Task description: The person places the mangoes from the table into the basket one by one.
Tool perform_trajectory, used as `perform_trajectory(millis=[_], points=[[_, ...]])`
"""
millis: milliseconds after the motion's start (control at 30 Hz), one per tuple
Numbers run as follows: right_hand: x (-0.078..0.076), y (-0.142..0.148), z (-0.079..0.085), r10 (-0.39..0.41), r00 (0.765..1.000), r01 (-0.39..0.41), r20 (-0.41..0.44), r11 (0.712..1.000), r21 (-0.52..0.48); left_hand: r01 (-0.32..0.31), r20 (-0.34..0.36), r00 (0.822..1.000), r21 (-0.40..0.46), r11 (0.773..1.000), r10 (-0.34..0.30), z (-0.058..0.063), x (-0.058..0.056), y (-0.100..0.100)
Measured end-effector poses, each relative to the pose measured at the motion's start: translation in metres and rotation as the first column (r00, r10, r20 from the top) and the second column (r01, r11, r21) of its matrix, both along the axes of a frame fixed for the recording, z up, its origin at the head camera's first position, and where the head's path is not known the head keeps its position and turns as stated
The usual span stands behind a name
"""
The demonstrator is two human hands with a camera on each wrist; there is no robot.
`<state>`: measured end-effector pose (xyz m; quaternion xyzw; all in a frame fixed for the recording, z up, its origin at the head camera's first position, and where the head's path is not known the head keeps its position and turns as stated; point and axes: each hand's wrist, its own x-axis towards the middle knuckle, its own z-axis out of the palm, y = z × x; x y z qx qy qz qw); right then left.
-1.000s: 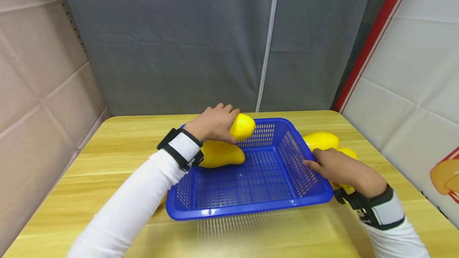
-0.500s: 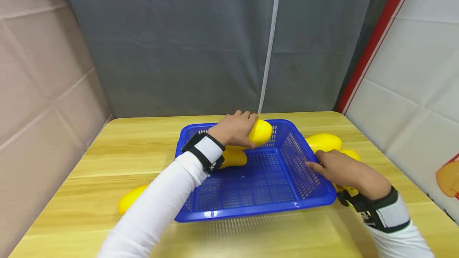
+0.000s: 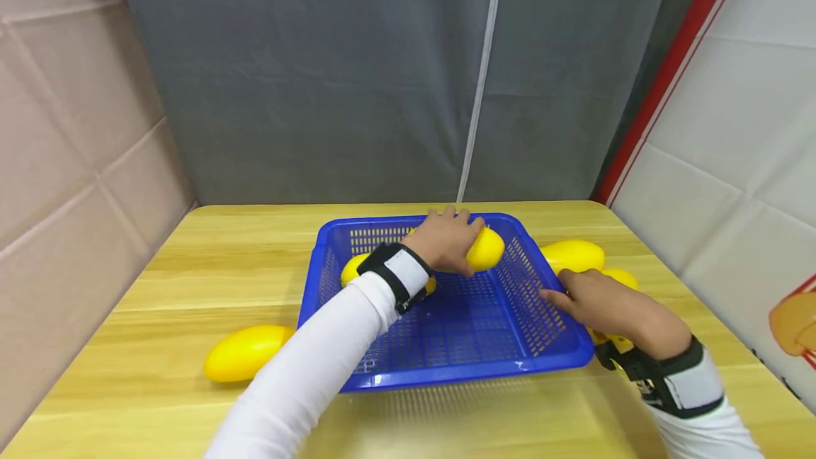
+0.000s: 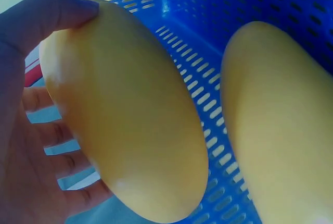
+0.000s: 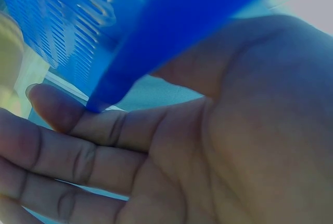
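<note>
My left hand [image 3: 444,241] grips a smooth yellow mango [image 4: 125,109] from above, thumb on one side and fingers on the other. It holds this mango over the inside of a blue plastic basket [image 3: 446,376] with slotted walls. Another yellow mango [image 4: 281,125] lies in the basket, partly hidden by my left wrist in the head view. My right hand [image 3: 602,307] holds the basket's right rim, its thumb over the inner side and its fingers under the rim. The basket's near side looks raised from the table, with a shadow below.
On the wooden table [image 3: 159,303], a yellow mango [image 3: 245,353] lies left of the basket. To the right, a mango [image 3: 574,255] and another yellow thing [image 3: 620,277] lie near my right hand. A grey curtain [image 3: 319,91] stands behind.
My left hand has moved right across the basket with the mango in its grip. The mango on the left of the table has come into fuller view. My right hand stays on the rim.
</note>
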<state>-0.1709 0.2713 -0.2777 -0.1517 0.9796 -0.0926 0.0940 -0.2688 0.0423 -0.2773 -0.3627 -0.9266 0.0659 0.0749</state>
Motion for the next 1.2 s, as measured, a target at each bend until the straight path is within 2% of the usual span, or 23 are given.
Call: perform_trajectory(millis=[367,733,1200], points=[[-0.001,-0.001,0.002,0.019,1.0,-0.019,-0.008,1.0,0.004,-0.004,0.002,1.0,0.035,0.999,0.004,-0.01,-0.004,0.011],[-0.001,-0.001,0.002,0.017,1.0,-0.017,-0.012,1.0,0.01,0.01,-0.039,0.999,-0.051,0.999,-0.012,-0.02,-0.003,0.023],[-0.001,-0.003,0.006,0.01,1.0,-0.01,0.01,1.0,-0.011,-0.012,-0.077,0.997,-0.068,0.998,0.007,-0.026,-0.005,0.025]])
